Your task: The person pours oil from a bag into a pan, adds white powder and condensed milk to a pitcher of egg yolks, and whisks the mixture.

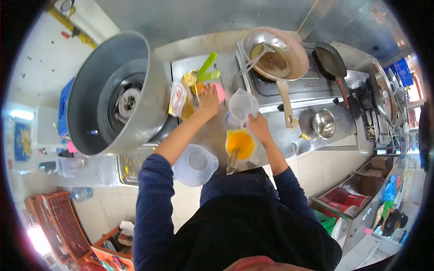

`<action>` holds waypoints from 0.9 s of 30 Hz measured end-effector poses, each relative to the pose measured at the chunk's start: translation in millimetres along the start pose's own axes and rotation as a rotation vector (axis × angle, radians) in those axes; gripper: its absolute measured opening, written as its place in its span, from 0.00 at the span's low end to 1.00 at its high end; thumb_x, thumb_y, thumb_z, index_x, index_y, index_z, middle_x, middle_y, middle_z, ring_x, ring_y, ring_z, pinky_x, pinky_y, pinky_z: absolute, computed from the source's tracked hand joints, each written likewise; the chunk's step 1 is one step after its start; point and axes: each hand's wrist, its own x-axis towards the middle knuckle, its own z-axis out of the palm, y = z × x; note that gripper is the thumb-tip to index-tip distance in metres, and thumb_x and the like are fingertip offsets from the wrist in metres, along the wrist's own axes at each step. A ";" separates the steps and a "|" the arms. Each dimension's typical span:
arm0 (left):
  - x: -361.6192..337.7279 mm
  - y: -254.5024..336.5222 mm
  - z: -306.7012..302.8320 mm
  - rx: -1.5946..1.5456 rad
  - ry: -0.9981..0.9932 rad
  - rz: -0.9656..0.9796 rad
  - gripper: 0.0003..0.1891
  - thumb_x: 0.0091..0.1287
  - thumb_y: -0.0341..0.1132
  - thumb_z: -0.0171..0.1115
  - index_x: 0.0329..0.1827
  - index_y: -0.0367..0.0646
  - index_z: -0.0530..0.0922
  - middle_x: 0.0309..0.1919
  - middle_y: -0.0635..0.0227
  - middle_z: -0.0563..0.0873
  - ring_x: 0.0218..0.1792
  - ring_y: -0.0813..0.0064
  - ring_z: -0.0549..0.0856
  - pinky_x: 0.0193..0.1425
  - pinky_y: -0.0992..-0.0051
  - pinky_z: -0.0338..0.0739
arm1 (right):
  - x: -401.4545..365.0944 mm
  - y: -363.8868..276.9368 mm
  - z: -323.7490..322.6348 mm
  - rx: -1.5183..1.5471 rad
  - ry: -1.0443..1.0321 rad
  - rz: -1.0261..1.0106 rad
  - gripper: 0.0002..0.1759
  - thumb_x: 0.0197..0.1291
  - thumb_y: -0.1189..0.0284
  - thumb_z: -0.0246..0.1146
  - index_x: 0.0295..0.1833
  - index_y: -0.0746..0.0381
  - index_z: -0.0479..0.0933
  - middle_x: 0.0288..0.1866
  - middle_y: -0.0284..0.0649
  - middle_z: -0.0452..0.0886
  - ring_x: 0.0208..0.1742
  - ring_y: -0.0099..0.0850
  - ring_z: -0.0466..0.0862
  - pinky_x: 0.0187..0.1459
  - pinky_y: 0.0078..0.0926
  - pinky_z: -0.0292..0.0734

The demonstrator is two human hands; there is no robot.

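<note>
My left hand [209,103] reaches to the back of the steel counter, fingers stretched out over a pink item [220,92] whose kind I cannot make out. Close by are a white packet with red lettering [177,98], a small gold-topped can [190,79] and a bright green plastic item [208,67]. My right hand [258,126] is closed at the side of a clear plastic jug [242,107]. In front of that jug, a second container holds orange-yellow liquid [240,143], with a utensil [232,162] leaning out toward me. A translucent plastic bowl [195,166] sits at the counter's front edge.
At left stands a large deep metal pot [149,104], with a wire-mesh tray [131,163] below it. A pan [298,67] holding a slotted turner [257,58] rests on the stove, beside a dark square pan [332,61]. A small steel bowl [323,124] is at right.
</note>
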 end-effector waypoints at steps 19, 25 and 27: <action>-49.9 -5.4 -63.7 -0.240 -0.150 -0.095 0.53 0.35 0.40 0.74 0.66 0.35 0.53 0.56 0.49 0.64 0.59 0.49 0.67 0.55 0.60 0.74 | -31.0 -23.3 -31.2 0.126 0.164 -0.190 0.16 0.59 0.71 0.56 0.51 0.64 0.74 0.37 0.48 0.79 0.41 0.45 0.78 0.42 0.39 0.73; -121.6 -0.9 -199.1 -0.402 0.096 0.113 0.52 0.33 0.36 0.72 0.65 0.37 0.55 0.55 0.48 0.65 0.57 0.47 0.68 0.52 0.60 0.75 | -63.9 -93.1 -74.3 0.618 -0.058 -0.255 0.19 0.62 0.64 0.55 0.55 0.62 0.72 0.47 0.45 0.76 0.48 0.34 0.78 0.48 0.34 0.73; -145.8 9.0 -236.3 -0.442 0.173 0.154 0.52 0.33 0.36 0.72 0.66 0.37 0.55 0.55 0.48 0.65 0.57 0.48 0.68 0.53 0.60 0.74 | -74.1 -119.9 -84.0 1.004 -0.274 -0.187 0.24 0.63 0.60 0.54 0.61 0.60 0.67 0.52 0.43 0.73 0.53 0.31 0.74 0.52 0.33 0.71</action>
